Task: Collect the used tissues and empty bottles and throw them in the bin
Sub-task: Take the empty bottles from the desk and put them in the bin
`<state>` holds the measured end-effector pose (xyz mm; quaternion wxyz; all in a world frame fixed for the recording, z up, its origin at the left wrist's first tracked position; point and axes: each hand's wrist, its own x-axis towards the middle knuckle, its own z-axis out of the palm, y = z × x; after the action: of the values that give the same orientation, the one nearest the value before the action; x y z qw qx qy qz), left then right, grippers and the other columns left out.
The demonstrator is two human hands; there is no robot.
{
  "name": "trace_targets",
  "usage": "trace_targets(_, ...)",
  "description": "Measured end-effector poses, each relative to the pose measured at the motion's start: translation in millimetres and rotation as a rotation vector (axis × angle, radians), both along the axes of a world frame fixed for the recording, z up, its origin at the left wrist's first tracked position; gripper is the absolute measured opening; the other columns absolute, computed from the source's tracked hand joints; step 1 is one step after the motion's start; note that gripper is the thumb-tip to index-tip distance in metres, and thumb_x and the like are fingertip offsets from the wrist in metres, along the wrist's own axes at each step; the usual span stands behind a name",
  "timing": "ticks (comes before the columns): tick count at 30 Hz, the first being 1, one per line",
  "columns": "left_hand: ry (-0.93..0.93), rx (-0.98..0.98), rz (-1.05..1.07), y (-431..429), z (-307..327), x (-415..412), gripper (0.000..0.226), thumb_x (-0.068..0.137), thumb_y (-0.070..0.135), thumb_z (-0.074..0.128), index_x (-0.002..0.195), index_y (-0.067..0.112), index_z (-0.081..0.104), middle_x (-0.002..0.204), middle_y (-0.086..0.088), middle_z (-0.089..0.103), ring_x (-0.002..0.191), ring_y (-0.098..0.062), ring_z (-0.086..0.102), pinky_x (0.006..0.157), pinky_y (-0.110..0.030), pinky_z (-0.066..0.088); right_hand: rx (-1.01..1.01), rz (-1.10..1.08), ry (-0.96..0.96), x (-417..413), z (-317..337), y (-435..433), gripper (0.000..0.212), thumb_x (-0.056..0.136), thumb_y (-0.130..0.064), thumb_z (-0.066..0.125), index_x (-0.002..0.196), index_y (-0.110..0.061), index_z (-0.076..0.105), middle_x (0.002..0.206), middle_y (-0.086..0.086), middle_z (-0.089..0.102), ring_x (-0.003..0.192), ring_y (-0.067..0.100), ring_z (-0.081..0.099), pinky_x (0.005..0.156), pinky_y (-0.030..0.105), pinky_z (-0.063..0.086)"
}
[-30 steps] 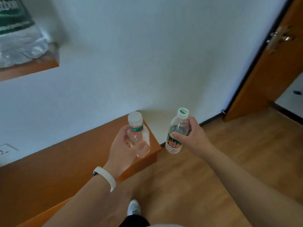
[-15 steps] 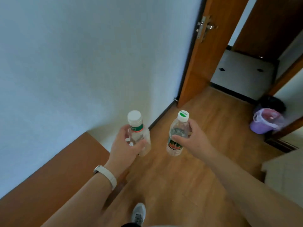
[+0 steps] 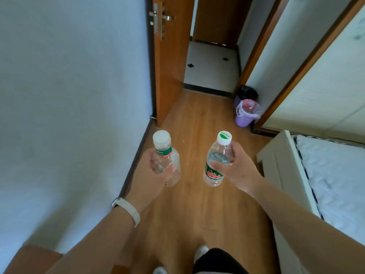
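Note:
My left hand [image 3: 150,173] grips a clear empty bottle with a white cap and a green band at its neck [image 3: 165,151], held upright above the wooden floor. A second clear bottle with a green-marked white cap and a green and red label [image 3: 216,165] is held upright in my right hand [image 3: 237,169]. A purple bin lined with a pale plastic bag [image 3: 245,115] stands on the floor ahead to the right, beside a door frame. Behind it stands a second bin with a black bag [image 3: 246,92].
A white wall [image 3: 69,105] runs along the left. An open wooden door [image 3: 169,62] leads to a tiled hallway ahead. A bed with a white mattress [image 3: 331,178] and pale frame stands at the right. Wooden floor [image 3: 197,204] stretches between wall and bed. A brown table corner [image 3: 29,258] shows bottom left.
The view has swung right from the wall and table toward the doorway. The bins have come nearer the middle and the bed has appeared. Both hands keep their bottles.

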<state>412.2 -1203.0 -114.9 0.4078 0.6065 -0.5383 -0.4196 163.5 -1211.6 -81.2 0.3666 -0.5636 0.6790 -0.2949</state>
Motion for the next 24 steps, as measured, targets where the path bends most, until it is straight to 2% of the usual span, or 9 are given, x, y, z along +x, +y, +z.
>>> trace_targets(2, -0.013, -0.005, -0.060, -24, -4, -17, 0.054, 0.079, 0.027, 0.078, 0.117, 0.042, 0.042, 0.117, 0.017, 0.057, 0.107, -0.011, 0.059, 0.093, -0.024, 0.047, -0.012, -0.048, 0.012, -20, -3, -11, 0.048, 0.072, -0.035, 0.080, 0.109, -0.035, 0.048, 0.103, -0.011, 0.063, 0.093, 0.008, 0.064, 0.084, 0.034, 0.054)
trace_targets(6, -0.051, -0.020, -0.114, -72, -7, -56, 0.056, 0.079, 0.031, 0.078, 0.121, 0.040, 0.041, 0.120, 0.016, 0.055, 0.108, -0.010, 0.056, 0.094, -0.024, 0.044, -0.022, -0.113, 0.011, -61, -9, -42, 0.056, 0.073, -0.034, 0.079, 0.117, -0.035, 0.045, 0.105, -0.013, 0.062, 0.095, 0.005, 0.063, 0.081, 0.028, 0.052)
trace_targets(11, -0.105, -0.030, -0.157, -135, -5, -118, 0.057, 0.078, 0.029, 0.079, 0.121, 0.038, 0.043, 0.111, 0.022, 0.054, 0.103, -0.005, 0.057, 0.094, -0.027, 0.046, -0.017, -0.169, -0.055, -123, -17, -97, 0.059, 0.074, -0.034, 0.080, 0.121, -0.031, 0.045, 0.108, -0.012, 0.062, 0.096, 0.006, 0.062, 0.082, 0.028, 0.051)
trace_targets(16, -0.160, -0.007, -0.249, -205, 3, -194, 0.060, 0.077, 0.034, 0.079, 0.125, 0.041, 0.042, 0.118, 0.021, 0.056, 0.108, -0.008, 0.058, 0.096, -0.030, 0.049, -0.015, -0.226, -0.104, -204, -18, -152, 0.046, 0.072, -0.035, 0.079, 0.106, -0.038, 0.047, 0.105, -0.007, 0.062, 0.095, 0.010, 0.062, 0.082, 0.033, 0.054)
trace_targets(18, -0.165, -0.014, -0.280, -233, 6, -226, 0.063, 0.077, 0.033, 0.080, 0.126, 0.042, 0.042, 0.121, 0.022, 0.055, 0.111, -0.009, 0.058, 0.096, -0.029, 0.049, -0.022, -0.239, -0.101, -238, -16, -174, 0.048, 0.073, -0.035, 0.079, 0.108, -0.037, 0.046, 0.106, -0.008, 0.061, 0.095, 0.010, 0.062, 0.082, 0.032, 0.053)
trace_targets(21, -0.157, -0.033, -0.300, -267, 9, -268, 0.063, 0.076, 0.033, 0.081, 0.123, 0.046, 0.042, 0.119, 0.027, 0.055, 0.112, -0.004, 0.056, 0.097, -0.029, 0.048, -0.036, -0.270, -0.080, -280, -13, -204, 0.053, 0.073, -0.037, 0.078, 0.114, -0.035, 0.045, 0.106, -0.010, 0.061, 0.096, 0.009, 0.062, 0.082, 0.032, 0.053)
trace_targets(24, -0.128, -0.037, -0.320, -293, 11, -298, 0.058, 0.076, 0.030, 0.081, 0.115, 0.049, 0.045, 0.111, 0.033, 0.057, 0.107, 0.008, 0.055, 0.095, -0.026, 0.046, -0.047, -0.299, -0.078, -309, -11, -227, 0.053, 0.073, -0.038, 0.078, 0.114, -0.034, 0.046, 0.105, -0.009, 0.061, 0.095, 0.009, 0.062, 0.081, 0.033, 0.055)
